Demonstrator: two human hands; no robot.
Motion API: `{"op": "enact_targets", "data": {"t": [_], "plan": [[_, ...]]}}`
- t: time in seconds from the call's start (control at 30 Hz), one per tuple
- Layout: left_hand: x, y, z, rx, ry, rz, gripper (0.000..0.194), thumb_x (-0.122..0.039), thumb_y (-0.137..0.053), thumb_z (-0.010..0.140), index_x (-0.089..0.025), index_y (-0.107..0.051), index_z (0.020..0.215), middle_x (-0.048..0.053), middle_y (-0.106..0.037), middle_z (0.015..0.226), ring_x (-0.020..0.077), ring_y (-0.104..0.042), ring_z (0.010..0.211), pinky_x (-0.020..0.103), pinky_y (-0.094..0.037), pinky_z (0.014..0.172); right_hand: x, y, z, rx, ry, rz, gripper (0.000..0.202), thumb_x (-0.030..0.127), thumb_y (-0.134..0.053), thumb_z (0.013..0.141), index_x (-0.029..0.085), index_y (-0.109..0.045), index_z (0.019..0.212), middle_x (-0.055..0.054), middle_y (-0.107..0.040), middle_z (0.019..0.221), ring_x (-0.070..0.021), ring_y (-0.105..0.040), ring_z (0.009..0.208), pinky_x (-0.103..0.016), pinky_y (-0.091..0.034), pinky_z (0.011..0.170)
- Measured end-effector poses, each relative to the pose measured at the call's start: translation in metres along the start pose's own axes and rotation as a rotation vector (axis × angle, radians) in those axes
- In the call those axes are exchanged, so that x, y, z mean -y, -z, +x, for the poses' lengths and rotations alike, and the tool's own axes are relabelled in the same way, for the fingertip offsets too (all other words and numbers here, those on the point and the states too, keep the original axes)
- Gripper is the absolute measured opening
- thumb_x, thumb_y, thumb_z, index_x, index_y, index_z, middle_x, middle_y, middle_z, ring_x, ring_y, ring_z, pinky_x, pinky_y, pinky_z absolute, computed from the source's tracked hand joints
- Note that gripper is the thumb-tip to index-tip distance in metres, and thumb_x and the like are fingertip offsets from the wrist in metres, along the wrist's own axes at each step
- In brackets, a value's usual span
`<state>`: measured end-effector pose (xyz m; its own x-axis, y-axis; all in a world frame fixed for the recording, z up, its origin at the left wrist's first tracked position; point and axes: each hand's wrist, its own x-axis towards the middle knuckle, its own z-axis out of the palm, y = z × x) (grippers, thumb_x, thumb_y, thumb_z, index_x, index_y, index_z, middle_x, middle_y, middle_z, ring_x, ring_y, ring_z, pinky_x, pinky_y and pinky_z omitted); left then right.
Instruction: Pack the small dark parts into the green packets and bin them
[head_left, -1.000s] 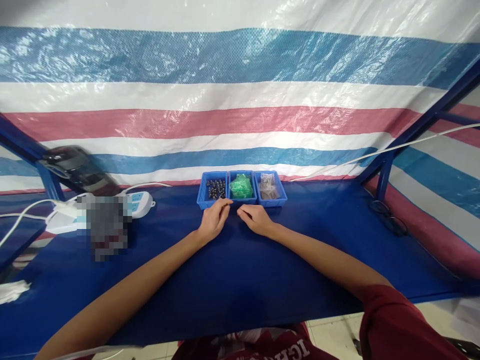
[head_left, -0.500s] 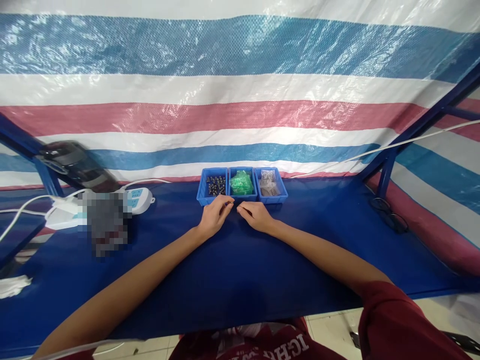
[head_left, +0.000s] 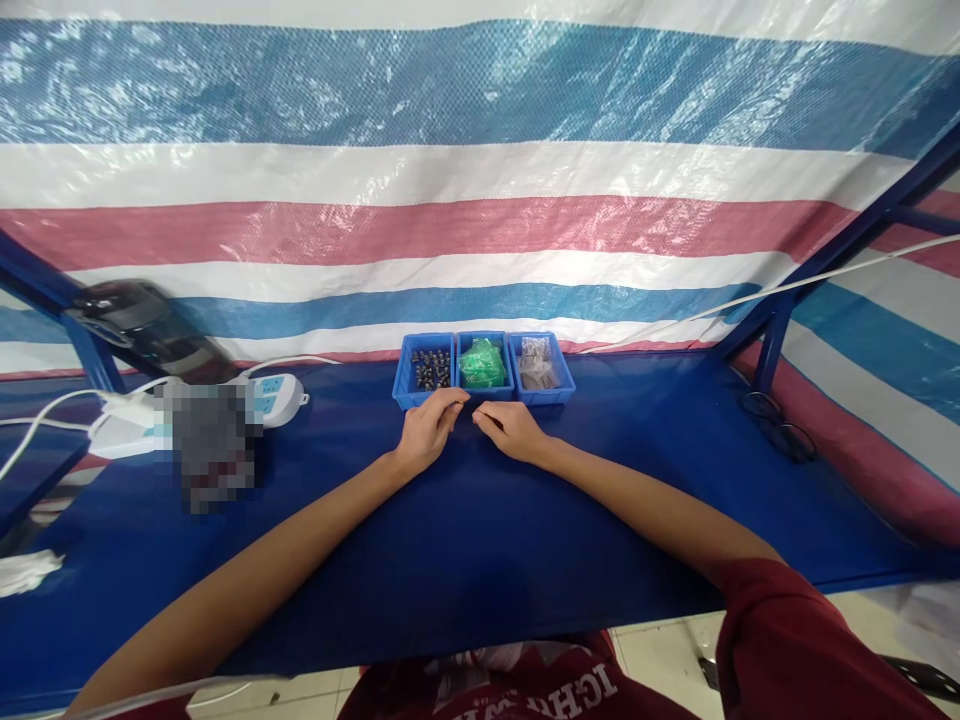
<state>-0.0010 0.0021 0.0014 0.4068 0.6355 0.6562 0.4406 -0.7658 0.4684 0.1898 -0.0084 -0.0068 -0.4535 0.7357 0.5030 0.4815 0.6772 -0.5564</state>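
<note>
My left hand (head_left: 430, 430) rests on the blue table just in front of the left blue bin (head_left: 403, 388), its fingers curled together. Small dark metallic parts (head_left: 433, 369) lie in that bin. Mirroring it, my right hand (head_left: 513, 430) has its fingers folded in and sits just in front of the middle bin (head_left: 491, 396). A small gap separates the two hands. Nothing shows in either hand. Green plastic pieces or bags (head_left: 482, 363) fill the middle bin. The right bin (head_left: 553, 397) contains clear plastic bags with greyish contents (head_left: 537, 364).
To the left are a white power strip (head_left: 283, 400) with cables, a pixelated dark object (head_left: 214, 440) and a dark bottle (head_left: 150, 325). Eyeglasses (head_left: 780, 425) lie at the right. White crumpled material (head_left: 28, 572) is at the left edge. A striped sheet (head_left: 480, 230) hangs behind.
</note>
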Motion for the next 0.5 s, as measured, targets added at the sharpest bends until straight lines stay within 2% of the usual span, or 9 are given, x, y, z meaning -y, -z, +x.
{"op": "enact_targets", "data": {"t": [0.27,0.5], "plan": [[-0.0033,0.0034,0.0029,-0.011,-0.078,0.047,0.02,-0.022,-0.042,0.096,-0.017,-0.06,0.105,0.007,-0.065,0.094,0.0113,-0.063,0.077,0.022,-0.051,0.068,0.0005,0.0007,0.0005,0.008,0.011,0.002,0.029,0.028,-0.038,0.096,0.017,-0.058,0.079,-0.004,-0.062,0.073,-0.0142,-0.056,0.068,-0.025,-0.041,0.069],[-0.0001,0.0013,0.001,0.001,-0.042,0.037,0.021,-0.028,-0.045,0.096,-0.017,-0.061,0.102,0.006,-0.068,0.09,0.0128,-0.065,0.079,0.022,-0.052,0.068,0.0001,0.0005,-0.0002,0.009,0.003,0.008,0.028,0.028,-0.038,0.096,0.018,-0.059,0.079,-0.003,-0.061,0.072,-0.0137,-0.055,0.066,-0.024,-0.04,0.068]]}}
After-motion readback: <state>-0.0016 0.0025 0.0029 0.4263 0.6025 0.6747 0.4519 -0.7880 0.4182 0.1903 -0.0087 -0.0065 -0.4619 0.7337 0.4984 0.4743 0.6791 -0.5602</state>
